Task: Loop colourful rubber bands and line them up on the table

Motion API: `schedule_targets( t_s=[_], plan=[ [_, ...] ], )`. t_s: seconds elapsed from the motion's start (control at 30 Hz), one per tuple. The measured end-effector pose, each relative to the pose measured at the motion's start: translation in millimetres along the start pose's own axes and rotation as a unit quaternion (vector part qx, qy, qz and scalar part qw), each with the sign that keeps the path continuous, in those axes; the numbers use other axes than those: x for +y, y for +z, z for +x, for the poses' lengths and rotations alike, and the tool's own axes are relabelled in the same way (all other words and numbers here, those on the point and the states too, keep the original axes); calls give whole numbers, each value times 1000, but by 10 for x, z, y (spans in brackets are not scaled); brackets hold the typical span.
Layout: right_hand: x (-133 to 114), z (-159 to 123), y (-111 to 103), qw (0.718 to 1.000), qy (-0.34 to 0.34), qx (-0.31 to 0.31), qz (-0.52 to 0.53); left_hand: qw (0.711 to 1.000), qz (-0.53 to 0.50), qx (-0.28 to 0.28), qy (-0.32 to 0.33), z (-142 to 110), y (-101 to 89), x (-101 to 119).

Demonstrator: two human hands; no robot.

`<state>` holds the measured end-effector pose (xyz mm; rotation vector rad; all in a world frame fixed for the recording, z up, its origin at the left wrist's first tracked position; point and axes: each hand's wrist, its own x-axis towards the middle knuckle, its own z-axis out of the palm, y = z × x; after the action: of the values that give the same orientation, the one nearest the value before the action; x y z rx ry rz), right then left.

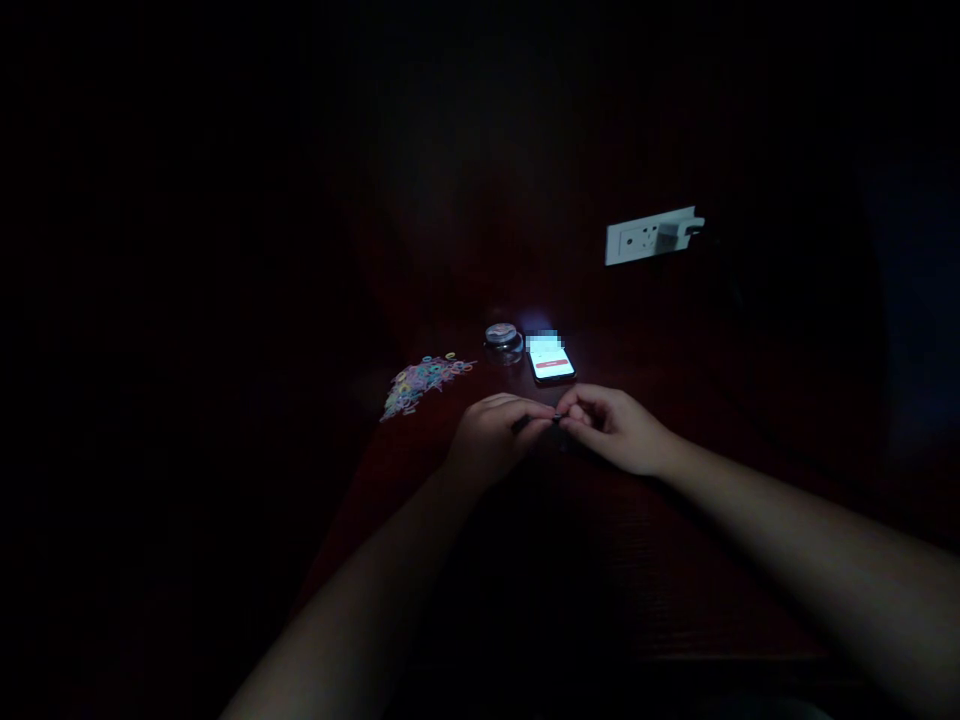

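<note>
My left hand [495, 432] and my right hand [621, 430] meet fingertip to fingertip over the dark red table. Both are closed in a pinch on a small dark object [556, 417], too small and dim to name. Part of something black shows under the left fingers, and I cannot tell whether it is the same piece. Just beyond the fingertips lies a phone [553, 366] with its screen lit. Left of the phone stands a small round clear container [502, 338] with a pale top. A loose pile of colourful small elastic bands [426, 382] spreads to the left of my left hand.
The room is very dark. On the back wall is a white socket panel [637, 240] with a white plug [681, 233] in it, and a dark cord trails from the plug. The table's left edge runs beside my left forearm, close to the pile.
</note>
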<state>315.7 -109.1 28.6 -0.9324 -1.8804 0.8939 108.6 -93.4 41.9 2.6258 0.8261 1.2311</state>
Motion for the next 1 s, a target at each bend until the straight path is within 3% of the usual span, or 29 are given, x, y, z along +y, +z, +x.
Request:
schedule_targets(
  t_s=[0.3,0.57,0.87,1.0],
  plan=[
    [17,-6,-11,1000,-8,2,-24,1000,-20,1,17,-11,7,5],
    [53,-1,-6,1000,-8,11,-27,997,-28,0,-79,-43,22,24],
    [66,-2,-11,998,-21,0,-58,998,-12,-54,-27,-14,-31,48],
    [36,-6,-18,998,-17,-10,-63,998,-5,-52,-25,-11,-27,56]
  ],
)
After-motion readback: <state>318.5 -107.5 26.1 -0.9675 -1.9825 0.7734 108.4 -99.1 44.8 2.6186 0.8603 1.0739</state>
